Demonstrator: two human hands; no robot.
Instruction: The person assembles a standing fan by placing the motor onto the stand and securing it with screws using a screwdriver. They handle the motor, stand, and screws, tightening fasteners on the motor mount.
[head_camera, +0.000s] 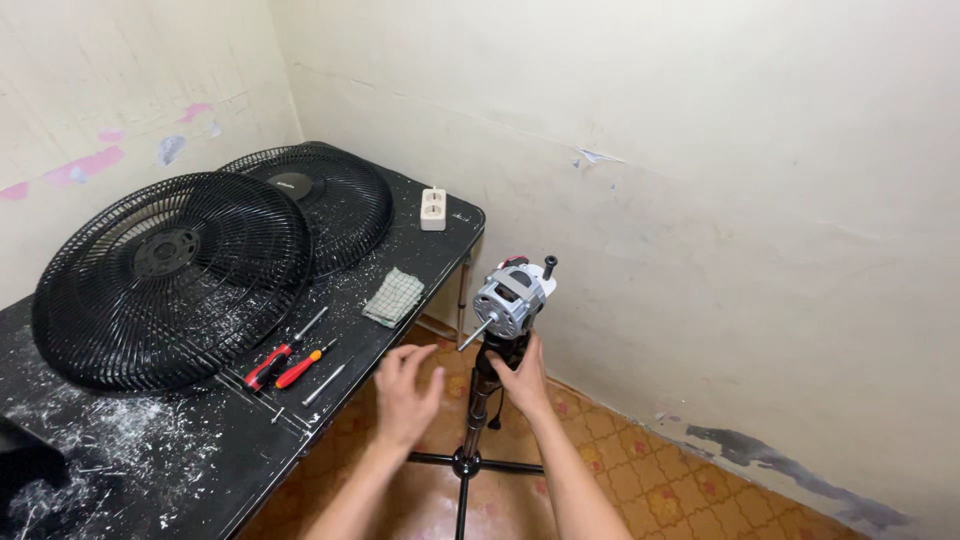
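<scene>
A bare fan motor (511, 297) with a metal shaft pointing toward me sits on top of a black stand pole (480, 400). My right hand (524, 376) grips the black neck just under the motor. To its left my left hand (405, 385) hovers with fingers spread and nothing in it, between the pole and the table edge. The stand's black base legs (470, 465) rest on the tiled floor.
A black paint-spattered table (200, 440) at left carries two black fan grilles (175, 275), two red-handled screwdrivers (290, 360), a thin metal rod (327, 382), a folded checked cloth (393, 296) and a white socket block (433, 208). Cream walls meet close behind.
</scene>
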